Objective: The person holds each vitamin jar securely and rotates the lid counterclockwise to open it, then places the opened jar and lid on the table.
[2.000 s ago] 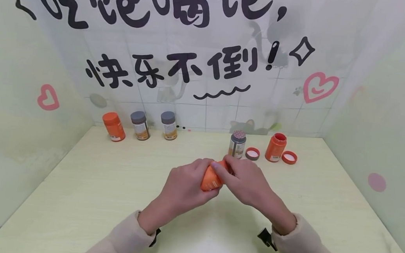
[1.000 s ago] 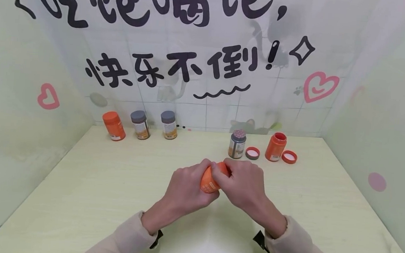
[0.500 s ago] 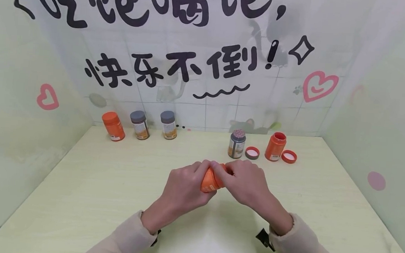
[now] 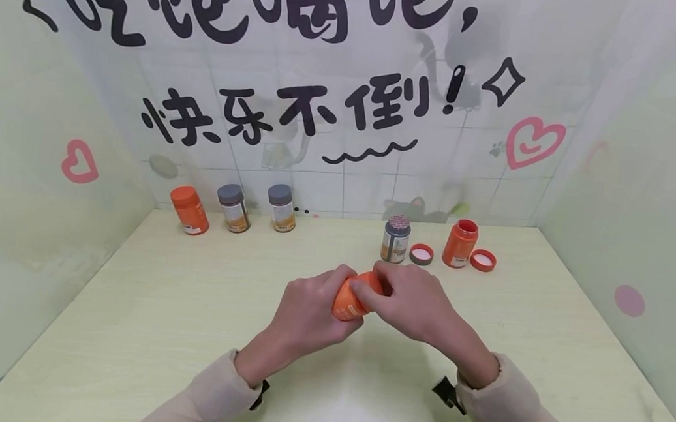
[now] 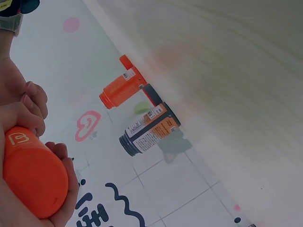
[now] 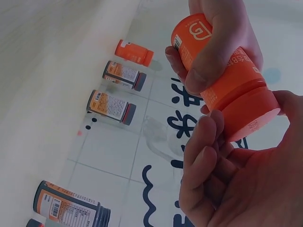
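Above the middle of the table, my left hand point(image 4: 307, 310) grips the body of an orange bottle point(image 4: 348, 305), which is held tilted. My right hand point(image 4: 416, 305) holds its orange cap point(image 6: 251, 113) between thumb and fingers. The right wrist view shows the cap sitting on the bottle's neck, with the left thumb lying along the body. In the left wrist view the round base of the bottle point(image 5: 38, 179) faces the camera. Just beyond the hands stand a grey bottle point(image 4: 396, 241) without its cap, its mouth covered by a patterned seal, and an uncapped orange bottle point(image 4: 460, 246).
Two removed caps lie on the table, a grey-and-red one point(image 4: 421, 254) and a red one point(image 4: 483, 260). At the back left stand a capped orange bottle point(image 4: 189, 211) and two grey-capped bottles, one point(image 4: 234, 209) beside the other point(image 4: 282, 208). Walls enclose the table's back and sides.
My right hand has turned back and forth at the cap, its wrist swinging inward and then outward again. The left hand keeps its grip in nearly the same place.
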A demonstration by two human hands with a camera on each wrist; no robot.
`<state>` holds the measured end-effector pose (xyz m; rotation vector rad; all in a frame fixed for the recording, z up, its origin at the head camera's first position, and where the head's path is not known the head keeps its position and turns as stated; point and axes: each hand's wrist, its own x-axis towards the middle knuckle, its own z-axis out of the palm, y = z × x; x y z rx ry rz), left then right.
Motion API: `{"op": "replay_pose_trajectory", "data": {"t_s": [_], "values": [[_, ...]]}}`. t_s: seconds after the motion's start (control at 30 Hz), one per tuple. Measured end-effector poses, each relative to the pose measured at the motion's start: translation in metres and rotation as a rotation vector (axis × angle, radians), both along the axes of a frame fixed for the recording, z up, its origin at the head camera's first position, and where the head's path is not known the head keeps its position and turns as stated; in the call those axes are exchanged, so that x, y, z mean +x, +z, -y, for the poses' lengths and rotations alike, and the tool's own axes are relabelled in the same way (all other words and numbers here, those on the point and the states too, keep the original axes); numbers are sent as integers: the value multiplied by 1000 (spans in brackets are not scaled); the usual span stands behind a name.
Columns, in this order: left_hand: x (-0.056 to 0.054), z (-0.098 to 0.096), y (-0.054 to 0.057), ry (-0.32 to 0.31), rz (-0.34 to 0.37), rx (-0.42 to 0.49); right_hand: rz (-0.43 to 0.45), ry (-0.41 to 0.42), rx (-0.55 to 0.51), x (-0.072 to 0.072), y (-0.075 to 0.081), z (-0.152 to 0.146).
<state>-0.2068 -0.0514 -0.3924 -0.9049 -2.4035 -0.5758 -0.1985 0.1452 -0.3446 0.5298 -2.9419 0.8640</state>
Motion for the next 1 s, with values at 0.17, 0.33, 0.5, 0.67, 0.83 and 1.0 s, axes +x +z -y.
{"op": "replay_pose_trajectory", "data": {"t_s": [0.17,0.33,0.5,0.67,0.83,1.0], "values": [[0,0,0,-9,0,-1,58,4,-9,0,3,-4],[0,0,0,-4,-17,-26,178,-11,-34,0,4,-7],[0,0,0,3,-38,-49,236,-1,-68,-1,4,-7],[0,0,-1,0,-34,-41,229,41,-64,0,6,-8],[-1,1,-1,-15,-9,-19,226,66,-41,1,9,-10],[-2,1,0,-18,9,-16,188,79,7,0,10,-10]]}}
